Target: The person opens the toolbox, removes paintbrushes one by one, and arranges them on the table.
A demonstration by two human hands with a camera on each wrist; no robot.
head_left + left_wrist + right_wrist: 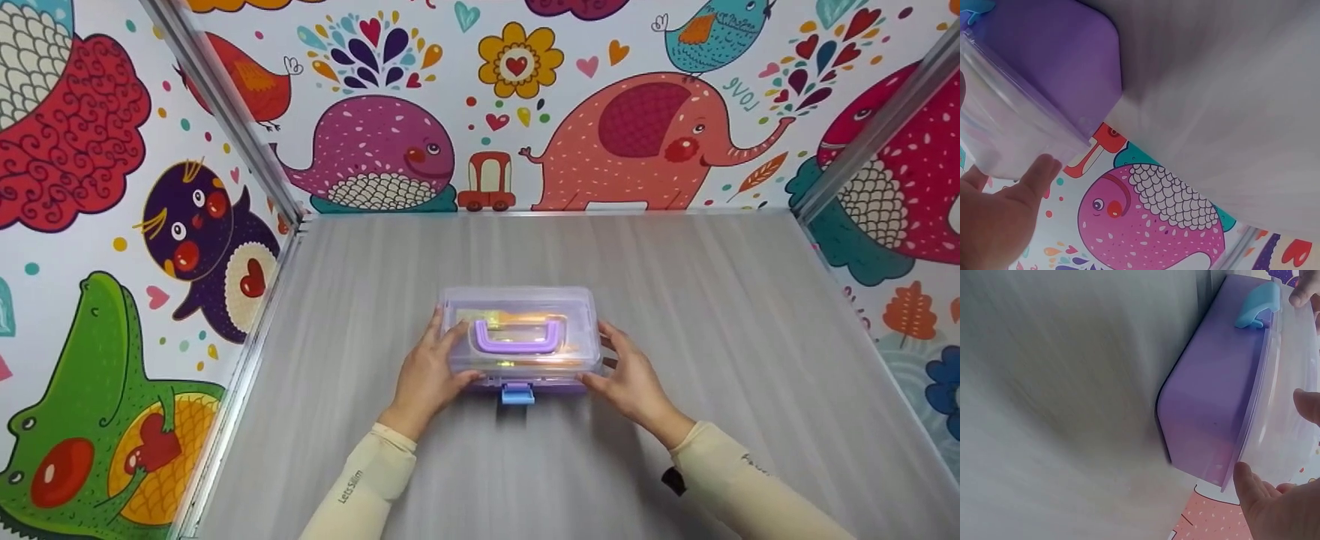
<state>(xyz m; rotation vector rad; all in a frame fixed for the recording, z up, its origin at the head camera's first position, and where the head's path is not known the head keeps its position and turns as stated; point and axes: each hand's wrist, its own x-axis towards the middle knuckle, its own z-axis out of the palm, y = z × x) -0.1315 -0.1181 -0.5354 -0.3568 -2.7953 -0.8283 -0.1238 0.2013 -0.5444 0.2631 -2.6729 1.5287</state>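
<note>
A plastic storage box with a purple body (1202, 394) and a clear lid (525, 298) stands on the table in front of me. Its purple carry handle (517, 348) lies across the lid's top. At the front, the blue latch (517, 395) sticks outward. Yellow and orange contents show blurred through the lid. My left hand (426, 375) holds the lid's left side, thumb at the front corner and fingers along the side. On the right side, my right hand (636, 384) grips the lid likewise, its fingertips at the lid's rim in the right wrist view.
The grey wood-grain table (352, 300) extends around the box. Walls printed with cartoon animals (622, 150) rise behind and at both sides, with metal strips (225, 97) at the corners. A small black piece (673, 481) shows beside the right sleeve.
</note>
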